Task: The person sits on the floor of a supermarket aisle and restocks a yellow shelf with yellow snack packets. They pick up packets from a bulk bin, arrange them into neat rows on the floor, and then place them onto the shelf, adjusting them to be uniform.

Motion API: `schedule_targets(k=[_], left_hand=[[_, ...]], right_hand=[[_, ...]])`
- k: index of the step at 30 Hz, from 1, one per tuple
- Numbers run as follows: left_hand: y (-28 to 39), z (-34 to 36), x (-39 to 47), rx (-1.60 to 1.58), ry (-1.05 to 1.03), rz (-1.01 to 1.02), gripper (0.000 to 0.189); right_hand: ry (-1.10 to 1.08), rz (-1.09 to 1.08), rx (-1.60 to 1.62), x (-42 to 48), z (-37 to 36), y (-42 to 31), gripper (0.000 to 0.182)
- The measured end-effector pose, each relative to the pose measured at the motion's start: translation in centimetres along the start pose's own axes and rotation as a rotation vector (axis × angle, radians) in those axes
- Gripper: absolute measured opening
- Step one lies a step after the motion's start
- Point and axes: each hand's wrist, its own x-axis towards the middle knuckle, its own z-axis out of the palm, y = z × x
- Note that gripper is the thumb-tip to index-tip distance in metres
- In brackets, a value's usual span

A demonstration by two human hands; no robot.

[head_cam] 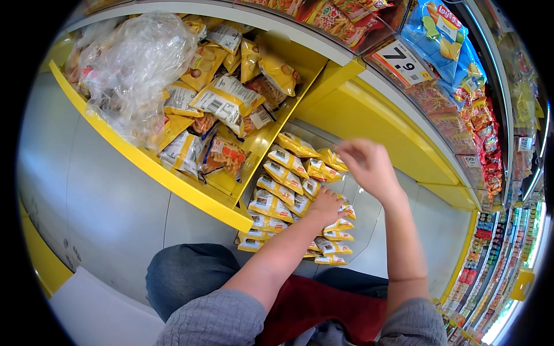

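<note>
Rows of yellow-and-white Lay's chip packets [272, 203] stand on edge in a low block on the floor before me. My left hand [325, 207] rests on the packets in the right part of that block, its fingers bent over them. Whether it grips one is hidden. My right hand [367, 166], blurred, is at the far right corner of the block. Its fingers are curled with a gap to the thumb, and no packet shows in it. The fingertips are close to a yellow packet [332, 160]; contact cannot be made out.
A yellow pull-out drawer [151, 171] at left holds loose snack packets [227, 101] and a clear plastic bag [134, 73]. Shelving with snack bags [450, 43] and a price sign [403, 63] overhangs the right side. Grey floor tiles [117, 190] lie below. My knee [190, 272] is near the drawer.
</note>
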Motion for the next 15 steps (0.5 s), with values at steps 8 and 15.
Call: schedule_targets(k=[8, 15], left_hand=[[0.1, 3.0, 1.5, -0.066, 0.127, 0.034, 0.058], [-1.9, 10.3, 4.9, -0.535, 0.405, -0.001, 0.054]], right_hand=[[-0.013, 0.138, -0.509, 24.0, 5.3, -6.0, 0.03], [-0.371, 0.273, -0.328, 28.2, 9.9, -4.8, 0.041]])
